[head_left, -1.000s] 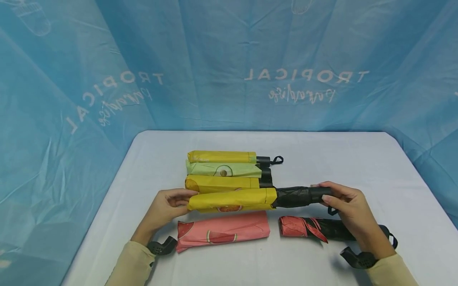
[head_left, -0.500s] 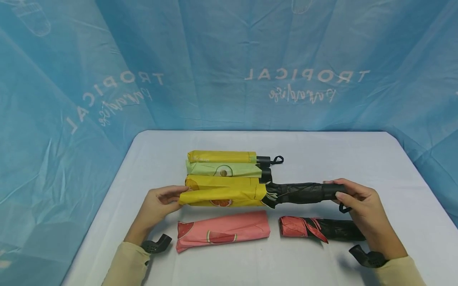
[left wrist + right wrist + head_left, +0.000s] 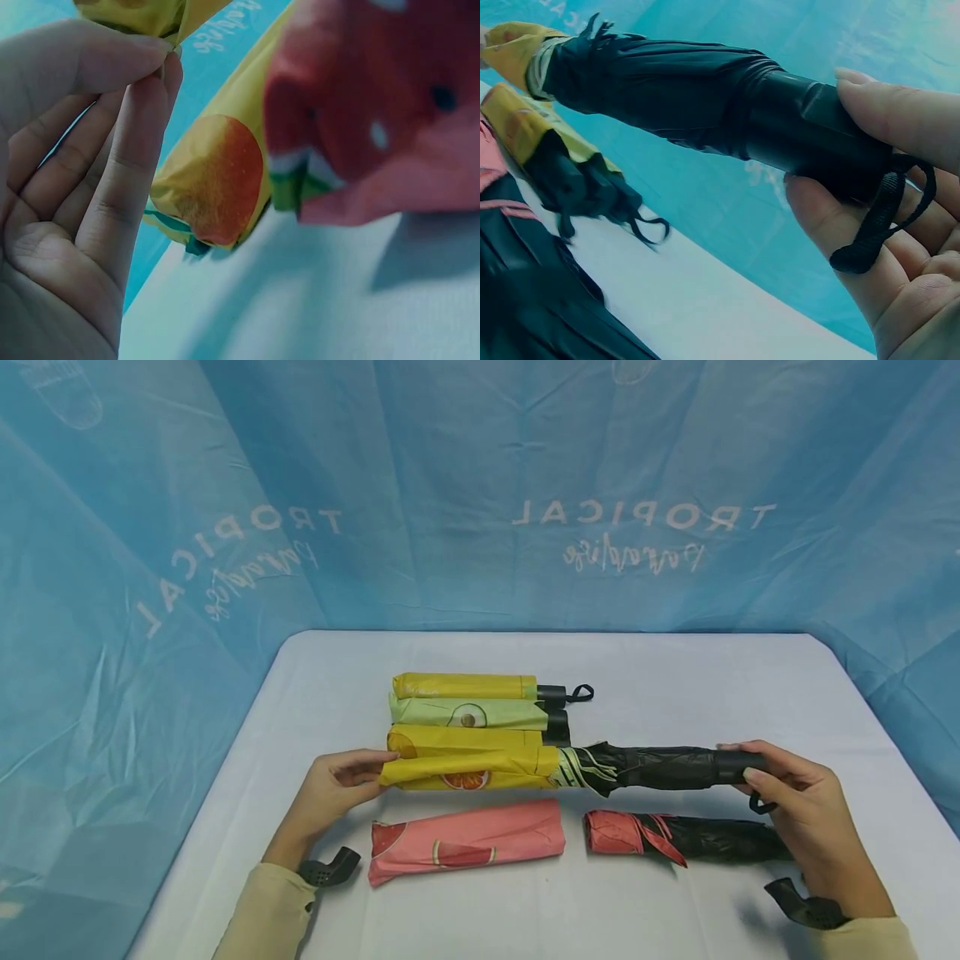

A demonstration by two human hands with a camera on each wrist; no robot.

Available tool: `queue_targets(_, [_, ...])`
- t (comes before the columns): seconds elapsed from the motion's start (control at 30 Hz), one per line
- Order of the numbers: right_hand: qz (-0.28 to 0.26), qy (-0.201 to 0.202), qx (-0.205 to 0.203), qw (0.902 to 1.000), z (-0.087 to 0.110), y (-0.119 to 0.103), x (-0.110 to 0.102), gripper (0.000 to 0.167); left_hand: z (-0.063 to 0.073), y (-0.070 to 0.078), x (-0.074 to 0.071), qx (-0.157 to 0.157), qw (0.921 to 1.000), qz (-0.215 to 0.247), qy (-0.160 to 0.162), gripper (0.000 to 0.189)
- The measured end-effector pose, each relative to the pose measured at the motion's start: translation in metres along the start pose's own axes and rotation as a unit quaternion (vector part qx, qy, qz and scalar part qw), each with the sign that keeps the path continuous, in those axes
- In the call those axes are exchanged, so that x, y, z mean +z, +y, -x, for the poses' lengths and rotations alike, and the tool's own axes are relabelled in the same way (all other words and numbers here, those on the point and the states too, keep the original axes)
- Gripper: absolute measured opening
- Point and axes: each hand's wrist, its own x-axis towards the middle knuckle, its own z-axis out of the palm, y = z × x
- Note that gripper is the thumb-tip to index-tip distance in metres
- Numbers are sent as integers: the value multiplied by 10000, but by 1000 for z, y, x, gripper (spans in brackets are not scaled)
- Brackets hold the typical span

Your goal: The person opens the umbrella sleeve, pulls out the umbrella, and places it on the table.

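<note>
With my left hand [image 3: 333, 789] I pinched the yellow cover [image 3: 502, 768] at its end, while my right hand [image 3: 798, 789] gripped the handle [image 3: 802, 127] of the black umbrella [image 3: 663, 768] protruding from it.

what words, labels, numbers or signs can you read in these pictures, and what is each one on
"TROPICAL", mirrored, twice on the blue curtain.
"Paradise", mirrored script, under each "TROPICAL" on that curtain.
Too small to read: pale marks on the farthest yellow sleeve.
No numbers legible.
</note>
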Motion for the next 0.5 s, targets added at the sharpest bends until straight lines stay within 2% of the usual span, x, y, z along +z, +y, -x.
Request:
queue_targets(0.13, [-129, 99, -157, 9997, 3, 2, -11, 38, -1, -3, 0, -125, 9999, 74, -41, 37])
queue_targets(0.23, [-219, 117, -192, 9995, 3, 5, -14, 38, -3, -6, 1, -9, 9997, 92, -223, 48])
queue_targets(0.37, [-141, 29, -130, 9998, 1, 11, -10, 38, -9, -6, 7, 386, 9972, 228, -598, 75])
queue_targets(0.5, [-160, -33, -41, 9999, 1, 16, -3, 38, -13, -1, 14, 752, 9902, 727, -921, 79])
